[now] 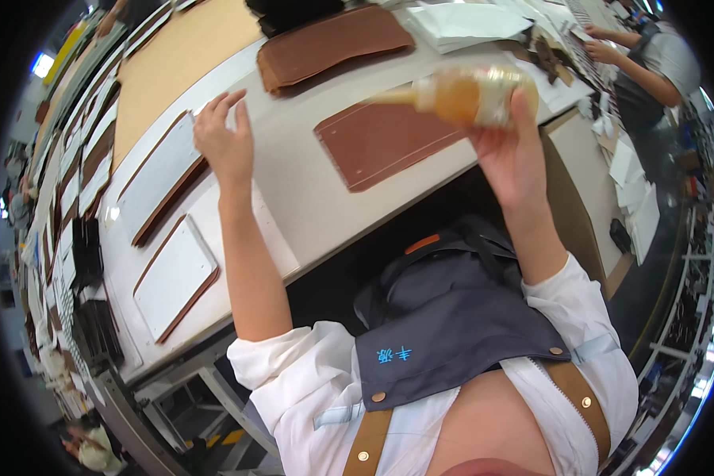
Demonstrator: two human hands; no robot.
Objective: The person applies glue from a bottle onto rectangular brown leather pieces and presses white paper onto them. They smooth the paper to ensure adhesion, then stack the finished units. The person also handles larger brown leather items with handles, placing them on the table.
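My right hand (506,159) grips a translucent squeeze bottle (480,94) with yellowish contents. The bottle lies nearly level in the air, its long narrow nozzle pointing left, slightly blurred by motion. Below it, a flat reddish-brown leather-like panel (373,151) with pale lines along its edges rests on the table (282,182). The bottle and hand hide its upper right part. My left hand (224,136) is raised with its fingers apart and holds nothing. Close by lies a stack of brown panels with white faces (163,178); whether my fingers touch it I cannot tell.
A thick stack of brown panels (333,46) sits at the far side, with white sheets (468,24) to its right. Another white-faced panel (176,278) lies at the left. A co-worker (654,71) stands at the far right beside scraps. The table's front edge runs before my apron.
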